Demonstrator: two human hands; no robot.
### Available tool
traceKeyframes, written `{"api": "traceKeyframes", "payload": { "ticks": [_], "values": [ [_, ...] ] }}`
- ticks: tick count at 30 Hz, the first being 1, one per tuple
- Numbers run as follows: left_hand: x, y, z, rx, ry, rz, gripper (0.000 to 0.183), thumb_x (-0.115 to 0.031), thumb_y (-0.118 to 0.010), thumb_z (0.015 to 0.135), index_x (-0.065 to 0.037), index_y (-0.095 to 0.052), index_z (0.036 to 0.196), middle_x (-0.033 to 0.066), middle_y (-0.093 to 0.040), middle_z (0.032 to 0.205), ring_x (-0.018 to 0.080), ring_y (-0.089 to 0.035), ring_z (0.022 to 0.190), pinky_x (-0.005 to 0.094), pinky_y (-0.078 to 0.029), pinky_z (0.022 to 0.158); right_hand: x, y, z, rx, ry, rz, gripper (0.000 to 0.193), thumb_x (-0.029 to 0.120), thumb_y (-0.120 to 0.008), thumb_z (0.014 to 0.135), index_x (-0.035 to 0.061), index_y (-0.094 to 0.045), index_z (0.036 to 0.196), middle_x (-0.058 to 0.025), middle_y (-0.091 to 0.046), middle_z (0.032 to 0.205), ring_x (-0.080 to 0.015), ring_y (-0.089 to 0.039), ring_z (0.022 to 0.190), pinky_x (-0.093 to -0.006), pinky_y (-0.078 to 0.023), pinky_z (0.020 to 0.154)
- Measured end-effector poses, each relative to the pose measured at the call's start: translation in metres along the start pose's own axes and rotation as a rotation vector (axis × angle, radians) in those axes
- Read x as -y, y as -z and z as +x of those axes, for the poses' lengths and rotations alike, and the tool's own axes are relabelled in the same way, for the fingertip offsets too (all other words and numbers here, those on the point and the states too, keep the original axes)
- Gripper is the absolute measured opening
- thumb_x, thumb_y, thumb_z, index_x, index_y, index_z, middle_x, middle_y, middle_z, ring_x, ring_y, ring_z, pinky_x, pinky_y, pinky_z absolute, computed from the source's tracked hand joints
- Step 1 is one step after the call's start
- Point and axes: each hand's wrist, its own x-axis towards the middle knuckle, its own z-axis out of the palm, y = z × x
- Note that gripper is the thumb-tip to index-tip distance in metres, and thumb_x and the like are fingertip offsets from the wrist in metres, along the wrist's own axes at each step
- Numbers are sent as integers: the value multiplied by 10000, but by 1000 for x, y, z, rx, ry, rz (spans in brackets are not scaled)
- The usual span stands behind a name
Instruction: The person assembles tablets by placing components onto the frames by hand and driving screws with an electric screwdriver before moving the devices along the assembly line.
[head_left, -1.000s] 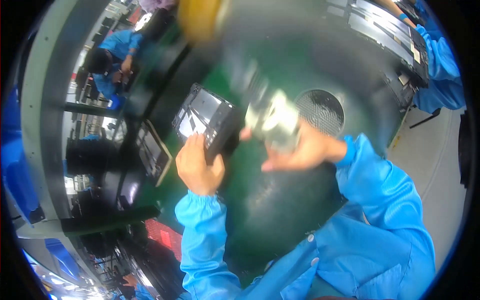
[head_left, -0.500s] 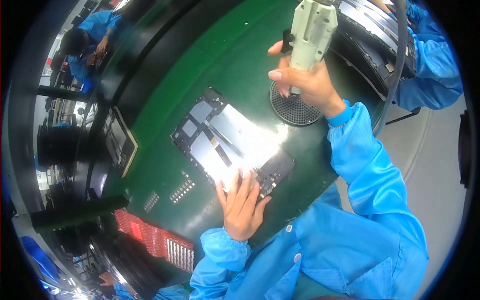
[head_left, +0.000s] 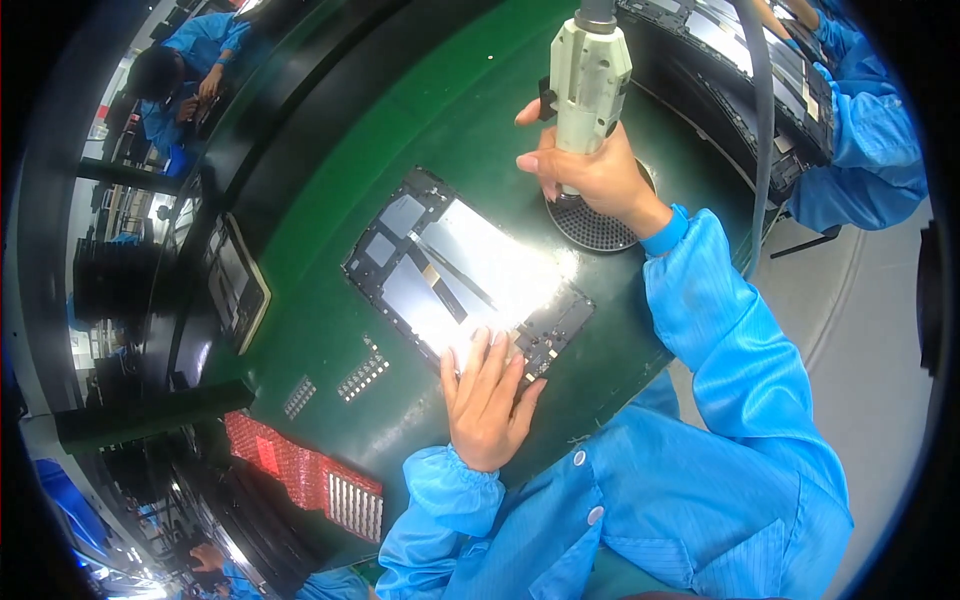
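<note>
My right hand (head_left: pixel 595 178) is wrapped round a pale green electric screwdriver (head_left: pixel 590 85), held over the table with its lower end near a round black perforated dish (head_left: pixel 600 232). On the green table lies an opened tablet-like device (head_left: pixel 470 250), its silvery inner plate glaring under the light. Black ribbon-like strips cross the plate, and small circuit parts sit along its near right end. My left hand (head_left: pixel 485 415) rests on the device's near edge, fingers stretched out and slightly spread, gripping nothing. Glare hides part of the surface by the fingertips.
Small parts in rows (head_left: pixel 362 375) lie left of the device, near a red bubble-wrap sheet (head_left: pixel 290 460). A similar panel (head_left: pixel 238 285) leans at the far left. Stacked device frames (head_left: pixel 735 75) stand at the right, beside a hanging grey cable (head_left: pixel 765 130). Co-workers in blue sit at both sides.
My right hand has moved a little to the left with the screwdriver, uncovering more of the dish's right side. My left hand stays on the device's edge with hardly any shift.
</note>
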Motion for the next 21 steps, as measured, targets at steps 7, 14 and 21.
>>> {"api": "traceKeyframes", "payload": {
  "ticks": [7,14,21],
  "values": [
    [1,0,0,3,2,-4,413,-75,-764,645,-1,-613,1022,173,-565,1183,342,-457,1205,551,-224,1026,1,-2,0,6,-2,-61,268,36,-684,736,-16,-541,956,-14,-543,552,-85,-519,455,-222,-410,441],
    [1,-1,0,-1,7,-7,417,-69,-766,640,-3,-612,1022,178,-566,1180,344,-460,1202,545,-223,1028,0,-4,0,14,-17,-65,288,29,-684,733,-22,-545,980,-13,-549,569,-80,-520,463,-222,-408,446],
    [10,-9,4,-44,-13,-7,494,-121,-752,674,-17,-570,1122,162,-536,1225,337,-441,1219,520,-233,1026,0,-9,-2,-38,62,-202,329,41,-667,767,-9,-550,1071,17,-516,552,-60,-493,481,-207,-383,458]
  ]
}}
